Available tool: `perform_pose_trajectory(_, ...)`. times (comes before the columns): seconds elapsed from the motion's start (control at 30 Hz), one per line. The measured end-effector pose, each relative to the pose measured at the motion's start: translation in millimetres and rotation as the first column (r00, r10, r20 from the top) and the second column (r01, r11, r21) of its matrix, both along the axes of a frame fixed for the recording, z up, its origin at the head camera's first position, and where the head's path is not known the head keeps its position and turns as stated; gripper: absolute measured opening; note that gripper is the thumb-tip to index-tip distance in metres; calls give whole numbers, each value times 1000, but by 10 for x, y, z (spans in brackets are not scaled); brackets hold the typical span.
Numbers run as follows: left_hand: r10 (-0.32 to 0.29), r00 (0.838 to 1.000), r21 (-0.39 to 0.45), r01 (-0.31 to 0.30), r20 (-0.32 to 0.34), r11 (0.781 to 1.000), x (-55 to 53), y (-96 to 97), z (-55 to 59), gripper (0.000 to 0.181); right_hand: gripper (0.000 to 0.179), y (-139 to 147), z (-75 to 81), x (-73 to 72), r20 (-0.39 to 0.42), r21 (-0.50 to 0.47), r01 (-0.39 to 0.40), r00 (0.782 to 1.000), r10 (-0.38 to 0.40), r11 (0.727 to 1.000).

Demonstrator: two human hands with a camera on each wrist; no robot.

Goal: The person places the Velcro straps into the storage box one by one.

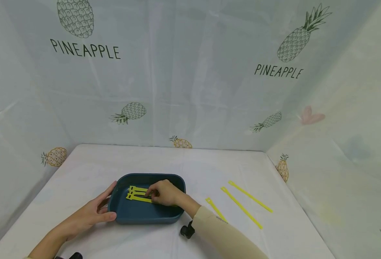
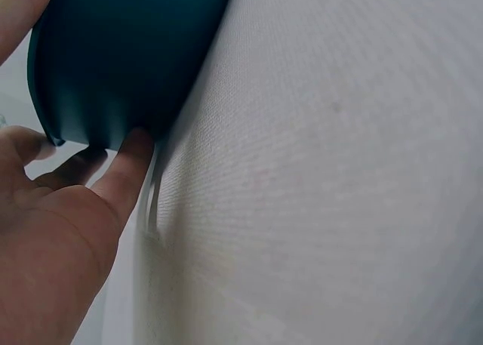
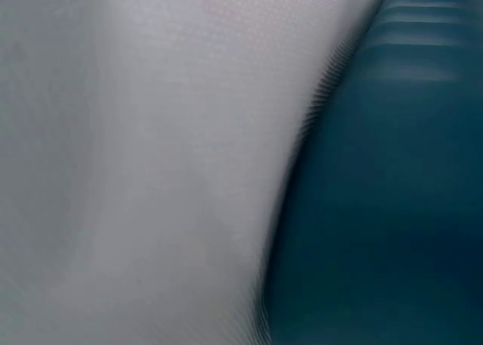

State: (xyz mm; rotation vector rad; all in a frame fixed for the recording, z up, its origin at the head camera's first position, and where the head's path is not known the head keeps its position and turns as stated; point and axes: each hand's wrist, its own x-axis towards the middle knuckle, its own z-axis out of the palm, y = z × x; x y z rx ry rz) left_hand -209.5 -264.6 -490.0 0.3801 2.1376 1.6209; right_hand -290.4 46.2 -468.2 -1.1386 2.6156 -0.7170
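A dark blue rectangular tray (image 1: 138, 215) rests on the white-covered table. Several yellow cable ties (image 1: 139, 199) with slotted heads lie side by side inside it, heads toward the left. My left hand (image 1: 94, 212) holds the tray's left end, thumb near the front corner and fingers along the end wall; the left wrist view has its fingertips (image 2: 136, 143) against the outer wall. Reaching into the tray from the right, my right hand (image 1: 167, 192) has curled fingers that pinch at the cable ties, whose right parts it hides. The right wrist view holds only tray wall and cloth.
Three more yellow cable ties (image 1: 242, 208) lie apart on the table to the right, one partly behind the right sleeve (image 1: 224, 233). A small black device (image 1: 187, 230) shows beside that sleeve. Pineapple-printed curtains (image 1: 190, 79) enclose the table's back and sides.
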Motion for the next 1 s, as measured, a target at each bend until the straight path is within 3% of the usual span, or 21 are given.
perform_pose_trajectory(0.27, 5, 1000, -5, -5, -3, 1000, -2, -5, -2, 103, 20, 85, 154, 27, -13, -28, -20, 1000, 20, 999)
perform_pose_trajectory(0.47, 18, 1000, -29, -19, -4, 999, -9, 15, 6, 104, 21, 331, 348, 36, -35, -79, -34, 999, 32, 996)
perform_pose_trajectory(0.6, 25, 1000, -45, -26, -12, 999, -13, 21, 13, 105, 22, 631, 533, 73, -20, -124, -17, 1000, 15, 992)
perform_pose_trajectory(0.77, 24, 1000, -46, -25, -16, 999, -15, 20, 10, 105, 23, 1112, 705, 96, -76, -129, 35, 996, -45, 991)
perform_pose_trajectory(1.0, 21, 1000, -35, -21, -4, 999, -21, 10, -13, 105, 23, 1901, 734, 100, -135, -95, 175, 973, -186, 980)
